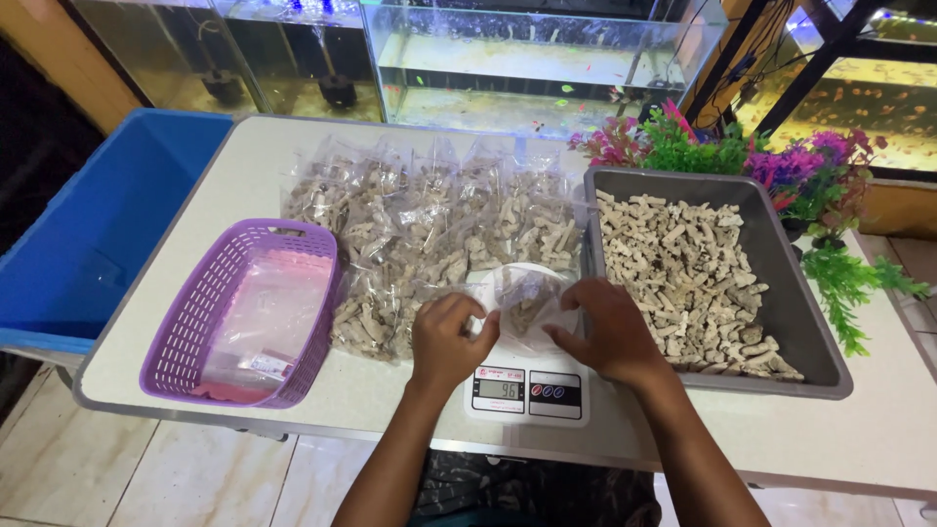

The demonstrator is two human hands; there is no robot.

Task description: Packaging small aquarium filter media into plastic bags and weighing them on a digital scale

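We record a pale table (293,146), bearing all that follows. At its left edge we note a blue tub (98,224). On the right stands a grey tray (810,322) loaded with pale broken coral pieces (683,273). Behind it, artificial plants (781,166) in pink, purple and green. At centre we list a heap of filled clear bags (429,215). At left, a purple basket (195,322) holding empty clear bags. At the front edge, a white kitchen scale (527,390). On its platform sits a small clear bag (527,303) partly filled with coral pieces. Our left hand (447,337) pinches the bag's left edge, fingers curled closed. Our right hand (607,330) grips its right edge, fingers bent around the plastic.
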